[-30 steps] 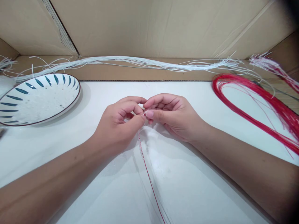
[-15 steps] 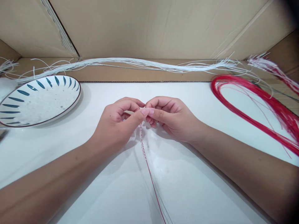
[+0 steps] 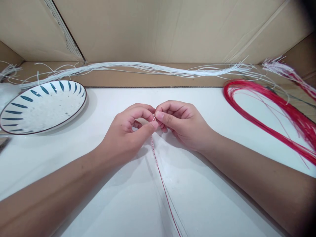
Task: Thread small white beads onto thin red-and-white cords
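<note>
Bright light; soft shadow beside plate (image 3: 53, 87); faint glare on tabletop (image 3: 170, 176); top right corner dark (blurred, too).

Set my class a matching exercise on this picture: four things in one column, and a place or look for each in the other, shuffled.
1. oval plate
2. red bundle
3. white bundle
4. thin red strand

A. stretched along the cardboard at the back
B. runs down from below the left hand
C. blue-green marks, dark rim
D. bent in a loop, right side of the picture

Pairs: 1-C, 2-D, 3-A, 4-B
</note>
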Demonstrator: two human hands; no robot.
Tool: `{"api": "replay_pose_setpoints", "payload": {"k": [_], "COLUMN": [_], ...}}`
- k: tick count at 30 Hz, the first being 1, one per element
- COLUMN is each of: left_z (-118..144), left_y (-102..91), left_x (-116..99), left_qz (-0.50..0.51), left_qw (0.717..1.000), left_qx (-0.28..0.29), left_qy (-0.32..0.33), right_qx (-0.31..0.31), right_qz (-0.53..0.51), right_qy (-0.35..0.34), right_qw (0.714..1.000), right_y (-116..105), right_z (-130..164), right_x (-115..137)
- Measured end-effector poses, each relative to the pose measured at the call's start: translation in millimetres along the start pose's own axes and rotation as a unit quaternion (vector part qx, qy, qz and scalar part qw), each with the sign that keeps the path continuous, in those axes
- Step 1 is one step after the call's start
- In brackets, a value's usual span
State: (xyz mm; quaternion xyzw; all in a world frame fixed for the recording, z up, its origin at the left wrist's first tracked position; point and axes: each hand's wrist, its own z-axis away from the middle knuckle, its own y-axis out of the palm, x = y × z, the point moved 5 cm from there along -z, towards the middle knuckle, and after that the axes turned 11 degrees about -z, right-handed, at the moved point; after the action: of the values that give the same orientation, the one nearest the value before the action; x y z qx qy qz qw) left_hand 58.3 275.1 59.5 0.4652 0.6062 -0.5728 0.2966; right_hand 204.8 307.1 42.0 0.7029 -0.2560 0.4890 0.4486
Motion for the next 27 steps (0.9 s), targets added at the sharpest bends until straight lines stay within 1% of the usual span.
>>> {"api": "replay_pose_setpoints", "payload": {"k": [2,3,4,5,6,7,9,10,12,14,16,27], "left_z": [0,0,0,0,-1,-1,-3,-3,-4,-4,-4,-4], "left_y": [-4.7,-7.8,-11.3,-14.3,-16.5,-17.9,-18.8,-18.6,-18.0,-17.3,-16.9,-15.4], "left_x": [-1,-1,1,3,5,9,14,15,16,15,14,13], "left_qz": [-0.019,-0.02,-0.012,0.003,0.022,0.039,0.056,0.057,0.05,0.043,0.037,0.039], "left_qw": [0.998,0.996,0.993,0.989,0.985,0.983,0.981,0.982,0.985,0.987,0.989,0.99], "left_qx": [-0.051,-0.084,-0.119,-0.149,-0.17,-0.182,-0.185,-0.179,-0.165,-0.153,-0.145,-0.131], "left_qy": [0.011,0.015,0.016,0.013,0.005,-0.007,-0.028,-0.033,-0.031,-0.024,-0.021,-0.028], "right_qx": [-0.01,-0.024,-0.038,-0.05,-0.055,-0.049,-0.012,0.008,0.038,0.048,0.054,0.066], "right_qz": [0.066,0.121,0.188,0.262,0.336,0.404,0.502,0.532,0.565,0.577,0.579,0.563], "right_qy": [-0.027,-0.048,-0.072,-0.094,-0.111,-0.121,-0.123,-0.123,-0.126,-0.132,-0.138,-0.153], "right_qw": [0.997,0.991,0.979,0.959,0.934,0.906,0.856,0.838,0.815,0.804,0.802,0.81], "right_y": [-2,-3,-5,-6,-6,-6,-2,0,4,7,9,11], "right_z": [0,1,1,2,3,4,5,6,8,8,8,8], "right_x": [3,5,8,10,11,11,7,4,1,0,1,4]}}
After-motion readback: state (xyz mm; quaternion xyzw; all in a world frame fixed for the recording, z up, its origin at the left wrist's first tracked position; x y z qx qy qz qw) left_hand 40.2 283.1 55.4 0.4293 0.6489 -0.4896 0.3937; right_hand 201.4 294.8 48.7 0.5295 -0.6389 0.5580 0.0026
